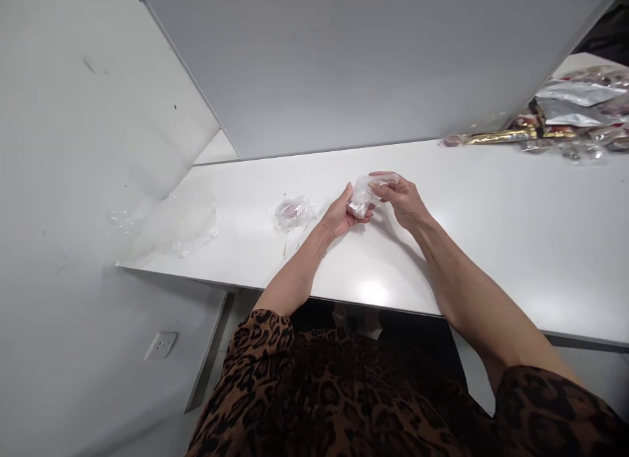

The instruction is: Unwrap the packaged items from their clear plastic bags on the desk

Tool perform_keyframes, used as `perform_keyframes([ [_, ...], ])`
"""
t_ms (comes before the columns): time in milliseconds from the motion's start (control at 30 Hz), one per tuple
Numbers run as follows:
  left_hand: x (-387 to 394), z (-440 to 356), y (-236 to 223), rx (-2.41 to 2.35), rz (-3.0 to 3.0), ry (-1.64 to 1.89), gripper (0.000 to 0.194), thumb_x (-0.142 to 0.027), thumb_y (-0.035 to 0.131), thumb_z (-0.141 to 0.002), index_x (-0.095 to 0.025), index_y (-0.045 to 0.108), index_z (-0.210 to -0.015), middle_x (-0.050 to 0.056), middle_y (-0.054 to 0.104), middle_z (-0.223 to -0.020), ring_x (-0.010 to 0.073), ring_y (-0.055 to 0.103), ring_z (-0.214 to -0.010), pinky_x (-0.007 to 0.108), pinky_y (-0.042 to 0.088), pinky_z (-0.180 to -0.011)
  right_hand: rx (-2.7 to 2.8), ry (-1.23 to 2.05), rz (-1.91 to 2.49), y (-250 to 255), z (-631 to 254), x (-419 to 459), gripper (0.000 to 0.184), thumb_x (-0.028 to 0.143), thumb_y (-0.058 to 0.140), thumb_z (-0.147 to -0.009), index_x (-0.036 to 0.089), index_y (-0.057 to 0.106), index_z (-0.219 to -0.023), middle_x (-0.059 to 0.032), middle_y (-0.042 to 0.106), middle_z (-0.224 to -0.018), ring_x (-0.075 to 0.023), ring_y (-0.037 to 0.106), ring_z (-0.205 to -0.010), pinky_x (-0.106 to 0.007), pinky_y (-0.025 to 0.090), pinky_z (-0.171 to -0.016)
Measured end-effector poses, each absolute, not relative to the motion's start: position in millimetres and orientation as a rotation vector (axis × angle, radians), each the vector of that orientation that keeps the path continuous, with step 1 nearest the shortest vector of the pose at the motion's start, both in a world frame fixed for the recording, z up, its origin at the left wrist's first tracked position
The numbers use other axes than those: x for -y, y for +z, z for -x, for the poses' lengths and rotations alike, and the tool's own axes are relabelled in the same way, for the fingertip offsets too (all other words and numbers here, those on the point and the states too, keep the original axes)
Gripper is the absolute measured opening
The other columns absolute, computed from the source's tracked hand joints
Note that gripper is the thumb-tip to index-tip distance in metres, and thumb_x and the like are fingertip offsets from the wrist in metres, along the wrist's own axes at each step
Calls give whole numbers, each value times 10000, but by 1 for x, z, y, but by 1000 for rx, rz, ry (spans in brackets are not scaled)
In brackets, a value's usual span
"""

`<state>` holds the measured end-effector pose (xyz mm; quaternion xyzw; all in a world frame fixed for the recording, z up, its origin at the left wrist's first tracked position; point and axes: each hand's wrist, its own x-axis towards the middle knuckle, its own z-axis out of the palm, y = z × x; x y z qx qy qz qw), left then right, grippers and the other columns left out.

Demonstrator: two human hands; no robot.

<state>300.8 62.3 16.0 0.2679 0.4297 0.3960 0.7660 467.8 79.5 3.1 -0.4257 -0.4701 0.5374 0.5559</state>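
Both my hands meet over the middle of a white table [491,247]. My left hand [341,215] cups a small clear plastic packet [362,196] from below, with something pale inside it. My right hand [400,198] pinches the packet's top edge with its fingertips. A second small clear packet [293,213] with a reddish item inside lies on the table just left of my left hand.
A loose sheet of clear plastic [181,224] lies at the table's left end by the wall. A heap of silver, gold and clear packets [570,123] sits at the far right. A white panel stands behind the table. A wall socket [160,345] is low on the left.
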Motion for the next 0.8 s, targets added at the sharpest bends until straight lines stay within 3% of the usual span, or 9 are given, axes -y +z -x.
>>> perform_keyframes([
  [100,-60,-303,10,-900,-672,732,650,-686,425,-1087,-135,704,-1290,104,774,-840,146,659,-611,278,573,-639,989,1261,1049,5,-474,-85,388,492,977,-658,234,715,-781,4,680,-827,-139,589,-775,-245,465,-629],
  [233,-55,-306,5,-810,-787,580,624,-696,563,-1036,-135,711,-1264,123,790,-923,156,691,-688,320,623,-724,803,1268,1071,2,-480,-92,452,428,970,-705,231,565,-673,28,566,-675,-113,508,-622,-244,412,-542],
  [333,-48,-307,6,-714,-836,523,519,-559,793,-946,-151,695,-1250,118,788,-1022,179,758,-846,362,651,-846,764,1229,1120,-6,-482,-96,544,432,970,-728,242,467,-649,48,481,-619,-101,409,-539,-262,384,-502],
  [433,-42,-308,7,-728,-840,525,442,-340,902,-878,-144,691,-1213,110,785,-1026,189,774,-919,389,649,-919,752,1251,1139,-14,-485,-100,575,510,943,-753,262,429,-681,40,495,-623,-133,465,-548,-297,431,-518],
  [567,-42,-314,5,-820,-744,605,240,-324,722,-1025,-105,704,-1124,116,781,-933,177,767,-817,353,649,-841,633,1284,1131,-18,-489,-106,572,666,868,-758,273,453,-733,15,532,-656,-179,555,-614,-348,521,-585],
  [700,-50,-319,2,-880,-561,840,277,-353,548,-1108,-121,684,-1174,88,783,-920,154,750,-733,291,623,-748,650,1385,1048,-7,-483,-99,623,839,801,-716,276,583,-870,-16,652,-831,-197,642,-768,-325,556,-624],
  [800,-54,-318,2,-888,-496,979,326,-388,511,-1120,-129,671,-1238,60,776,-884,144,735,-700,287,620,-748,872,1439,1009,0,-472,-85,666,643,1003,-563,295,668,-1022,-5,725,-1010,-187,669,-900,-280,557,-670],
])
